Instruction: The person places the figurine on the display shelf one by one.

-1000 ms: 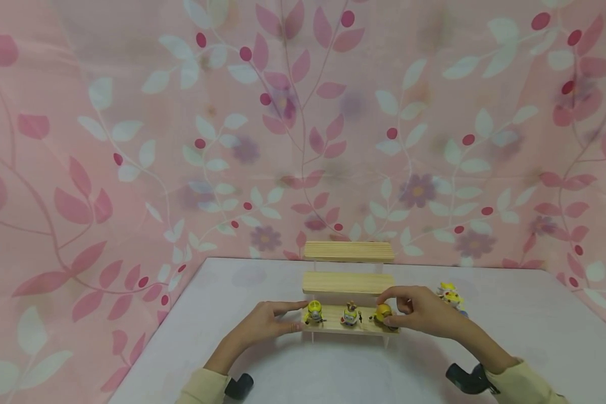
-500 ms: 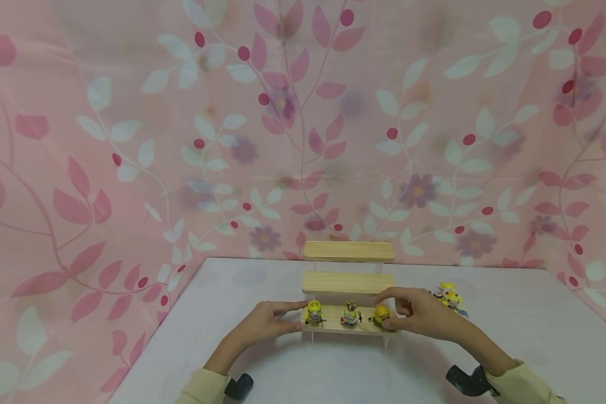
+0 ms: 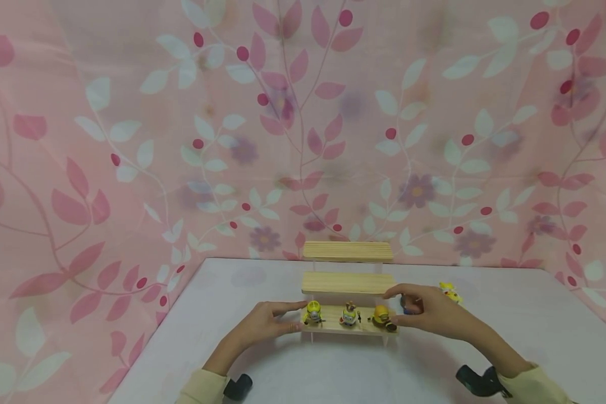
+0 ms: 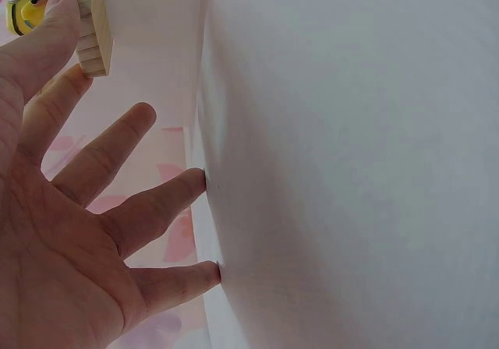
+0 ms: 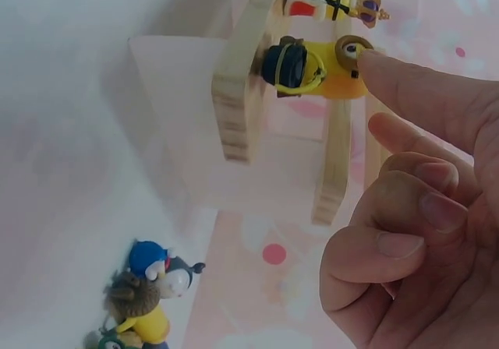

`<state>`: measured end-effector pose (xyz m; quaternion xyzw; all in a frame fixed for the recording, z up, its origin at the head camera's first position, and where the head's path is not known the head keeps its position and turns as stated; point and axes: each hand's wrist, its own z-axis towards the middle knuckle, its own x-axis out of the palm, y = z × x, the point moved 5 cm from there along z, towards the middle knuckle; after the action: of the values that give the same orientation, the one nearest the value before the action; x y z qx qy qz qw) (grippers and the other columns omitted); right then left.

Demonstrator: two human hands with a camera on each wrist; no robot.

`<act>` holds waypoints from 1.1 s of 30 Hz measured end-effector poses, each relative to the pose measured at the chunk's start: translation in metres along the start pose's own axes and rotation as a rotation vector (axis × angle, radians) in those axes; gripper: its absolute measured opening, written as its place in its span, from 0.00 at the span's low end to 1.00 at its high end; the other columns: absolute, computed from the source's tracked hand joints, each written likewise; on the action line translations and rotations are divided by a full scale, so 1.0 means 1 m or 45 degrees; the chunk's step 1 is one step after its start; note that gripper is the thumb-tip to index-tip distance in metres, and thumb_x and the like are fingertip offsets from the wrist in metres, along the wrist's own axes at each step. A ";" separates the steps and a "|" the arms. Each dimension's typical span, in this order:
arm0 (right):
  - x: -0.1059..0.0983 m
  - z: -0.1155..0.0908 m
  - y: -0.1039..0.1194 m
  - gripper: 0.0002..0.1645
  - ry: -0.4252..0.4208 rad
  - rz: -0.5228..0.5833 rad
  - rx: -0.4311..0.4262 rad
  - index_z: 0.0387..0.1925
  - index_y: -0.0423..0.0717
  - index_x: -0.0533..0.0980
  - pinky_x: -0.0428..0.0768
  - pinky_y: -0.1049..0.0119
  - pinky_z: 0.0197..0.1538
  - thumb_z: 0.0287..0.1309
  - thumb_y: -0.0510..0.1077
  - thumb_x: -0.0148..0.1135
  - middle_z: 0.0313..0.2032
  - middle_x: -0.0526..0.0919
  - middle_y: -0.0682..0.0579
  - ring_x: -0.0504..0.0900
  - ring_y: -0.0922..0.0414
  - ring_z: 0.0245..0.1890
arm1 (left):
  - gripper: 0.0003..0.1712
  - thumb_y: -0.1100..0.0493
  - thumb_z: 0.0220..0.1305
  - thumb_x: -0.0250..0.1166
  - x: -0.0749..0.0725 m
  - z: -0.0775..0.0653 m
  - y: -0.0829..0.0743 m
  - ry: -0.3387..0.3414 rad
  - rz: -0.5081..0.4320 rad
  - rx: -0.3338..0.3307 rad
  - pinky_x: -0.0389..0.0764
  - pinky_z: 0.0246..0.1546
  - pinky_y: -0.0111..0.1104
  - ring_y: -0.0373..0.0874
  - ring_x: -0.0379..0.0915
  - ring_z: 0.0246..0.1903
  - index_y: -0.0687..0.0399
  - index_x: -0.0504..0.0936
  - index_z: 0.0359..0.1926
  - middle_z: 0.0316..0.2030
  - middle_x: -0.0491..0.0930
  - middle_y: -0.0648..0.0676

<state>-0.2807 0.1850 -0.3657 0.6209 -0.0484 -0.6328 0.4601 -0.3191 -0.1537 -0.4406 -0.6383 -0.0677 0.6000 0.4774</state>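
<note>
One goggled figure stands upright at the right end of the lowest board, as my head view has it, just left of my right thumb tip. My right hand makes a wide gap there, its index finger reaching toward the right end of the middle board. A crowned figure stands mid-row and a helmeted figure at the left end, close to my left hand. Partly hidden behind my right hand, a cluster of toys rests on the white table.

By my left wrist view, I hold the lowest board's end narrowly between thumb and index finger, with the helmeted figure just past the thumb. My other fingers spread apart, the last two reaching down to the table.

Seen from my right wrist, the thumb tip meets the outline of the goggled figure's head; I cannot tell whether it touches. My index finger stands apart from the figure, and the other three curl toward my palm, around nothing. The crowned figure is just beyond the goggled one.
</note>
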 end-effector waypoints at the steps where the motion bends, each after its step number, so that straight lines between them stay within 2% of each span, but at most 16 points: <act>1: -0.001 -0.001 -0.001 0.22 -0.002 0.008 0.011 0.49 0.56 0.79 0.66 0.70 0.21 0.52 0.49 0.76 0.19 0.63 0.61 0.60 0.67 0.19 | 0.30 0.37 0.59 0.69 0.000 0.000 0.000 0.000 -0.001 0.004 0.74 0.58 0.51 0.50 0.73 0.60 0.30 0.78 0.62 0.59 0.78 0.47; 6: -0.007 -0.007 -0.009 0.22 -0.005 0.024 0.024 0.50 0.54 0.79 0.67 0.69 0.20 0.52 0.49 0.75 0.19 0.63 0.61 0.61 0.67 0.19 | 0.30 0.37 0.59 0.69 0.000 0.000 0.001 -0.001 0.005 0.013 0.74 0.58 0.51 0.50 0.73 0.60 0.30 0.78 0.63 0.59 0.78 0.45; 13: -0.014 -0.015 -0.024 0.22 -0.035 -0.106 0.071 0.49 0.58 0.79 0.66 0.70 0.22 0.52 0.53 0.75 0.19 0.64 0.62 0.63 0.66 0.19 | 0.30 0.36 0.59 0.68 0.001 0.001 0.001 0.002 0.027 0.010 0.75 0.58 0.50 0.50 0.73 0.60 0.31 0.78 0.63 0.58 0.78 0.45; 18: -0.016 -0.018 -0.034 0.23 -0.042 -0.129 0.094 0.48 0.57 0.79 0.66 0.70 0.22 0.51 0.55 0.75 0.19 0.64 0.62 0.64 0.65 0.19 | 0.30 0.36 0.59 0.68 0.001 0.000 0.001 0.003 0.022 0.005 0.74 0.58 0.50 0.49 0.72 0.60 0.31 0.78 0.63 0.59 0.78 0.46; 26: -0.019 -0.017 -0.049 0.21 -0.051 -0.127 0.079 0.48 0.52 0.79 0.67 0.71 0.20 0.52 0.48 0.75 0.19 0.65 0.62 0.65 0.66 0.18 | 0.30 0.36 0.59 0.68 0.002 0.001 0.003 0.005 0.016 0.001 0.74 0.58 0.51 0.50 0.72 0.60 0.30 0.78 0.63 0.59 0.78 0.46; 33: -0.021 -0.012 -0.062 0.21 -0.051 -0.112 0.047 0.49 0.46 0.80 0.64 0.72 0.19 0.54 0.47 0.74 0.17 0.62 0.62 0.62 0.68 0.17 | 0.30 0.37 0.59 0.68 0.001 0.000 0.002 0.005 0.018 0.002 0.74 0.58 0.50 0.49 0.72 0.60 0.30 0.78 0.63 0.59 0.77 0.45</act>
<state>-0.3075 0.2400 -0.3919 0.6181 -0.0419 -0.6638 0.4190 -0.3198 -0.1538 -0.4429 -0.6395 -0.0617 0.6024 0.4737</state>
